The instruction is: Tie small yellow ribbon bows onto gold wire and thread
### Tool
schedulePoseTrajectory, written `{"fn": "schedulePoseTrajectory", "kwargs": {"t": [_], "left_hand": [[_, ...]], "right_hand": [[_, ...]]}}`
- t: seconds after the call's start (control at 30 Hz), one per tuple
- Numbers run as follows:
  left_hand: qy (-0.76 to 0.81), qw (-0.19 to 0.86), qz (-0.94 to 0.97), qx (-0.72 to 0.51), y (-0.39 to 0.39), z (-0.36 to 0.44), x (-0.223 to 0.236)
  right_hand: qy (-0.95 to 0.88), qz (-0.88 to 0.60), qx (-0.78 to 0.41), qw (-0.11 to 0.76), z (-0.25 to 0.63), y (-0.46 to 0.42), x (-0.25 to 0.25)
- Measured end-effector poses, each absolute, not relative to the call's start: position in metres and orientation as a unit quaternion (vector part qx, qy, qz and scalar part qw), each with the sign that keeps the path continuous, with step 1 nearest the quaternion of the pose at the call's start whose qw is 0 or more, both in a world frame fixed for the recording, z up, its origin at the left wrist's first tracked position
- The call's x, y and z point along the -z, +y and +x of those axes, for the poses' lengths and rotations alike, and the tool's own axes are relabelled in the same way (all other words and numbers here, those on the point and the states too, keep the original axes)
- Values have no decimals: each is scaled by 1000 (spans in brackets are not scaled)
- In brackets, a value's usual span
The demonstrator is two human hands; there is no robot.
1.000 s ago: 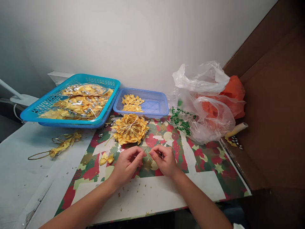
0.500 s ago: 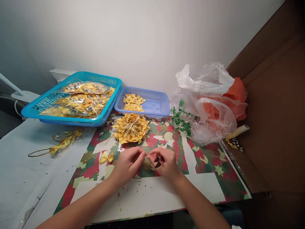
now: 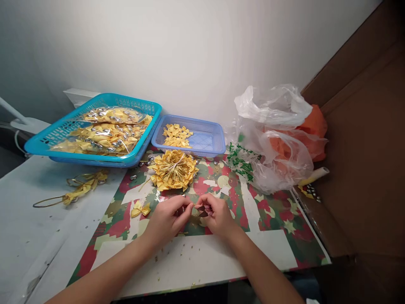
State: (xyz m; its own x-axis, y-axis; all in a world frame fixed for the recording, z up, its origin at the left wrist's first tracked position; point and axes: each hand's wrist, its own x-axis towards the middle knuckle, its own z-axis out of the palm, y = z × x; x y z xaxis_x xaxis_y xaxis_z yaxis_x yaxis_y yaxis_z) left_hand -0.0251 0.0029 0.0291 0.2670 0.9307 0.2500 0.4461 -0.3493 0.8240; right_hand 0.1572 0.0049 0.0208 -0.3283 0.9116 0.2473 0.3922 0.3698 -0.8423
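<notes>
My left hand is closed in a pinch at the middle of the table; earlier frames show a thin gold cord at its fingertips, now mostly hidden. Facing it almost tip to tip, my right hand is curled round small scissors. The dark blades of the scissors point left toward the left fingertips, and their handles lie inside the palm. Just beyond both hands sits a round bundle of yellow ribbon bows with gold cords gathered in its centre. One loose yellow bow lies left of my left hand.
A turquoise basket with bagged bows and silver beads stands at back left. Beside it is a smaller blue basket holding bows. Plastic bags lie at right, near a cardboard wall. Corded bows rest at left.
The scissors have swung into view in my right hand, their blades turning toward the left fingertips. The hands have drawn closer, and the cord between them has shrunk from sight.
</notes>
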Motion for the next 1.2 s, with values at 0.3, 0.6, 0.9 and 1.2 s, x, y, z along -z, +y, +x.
{"fn": "schedulePoseTrajectory", "kwargs": {"t": [0.3, 0.6, 0.9, 1.2], "left_hand": [[517, 383, 661, -386, 7, -29, -26], [515, 480, 597, -385, 6, -29, -26], [513, 513, 538, -429, 3, -22, -34], [510, 529, 533, -421, 1, -19, -31]], "right_hand": [[-585, -510, -413, 477, 174, 16, -25], [-651, -537, -376, 383, 172, 15, -28], [-664, -474, -440, 375, 139, -3, -18], [-656, -478, -437, 387, 138, -5, -20]]}}
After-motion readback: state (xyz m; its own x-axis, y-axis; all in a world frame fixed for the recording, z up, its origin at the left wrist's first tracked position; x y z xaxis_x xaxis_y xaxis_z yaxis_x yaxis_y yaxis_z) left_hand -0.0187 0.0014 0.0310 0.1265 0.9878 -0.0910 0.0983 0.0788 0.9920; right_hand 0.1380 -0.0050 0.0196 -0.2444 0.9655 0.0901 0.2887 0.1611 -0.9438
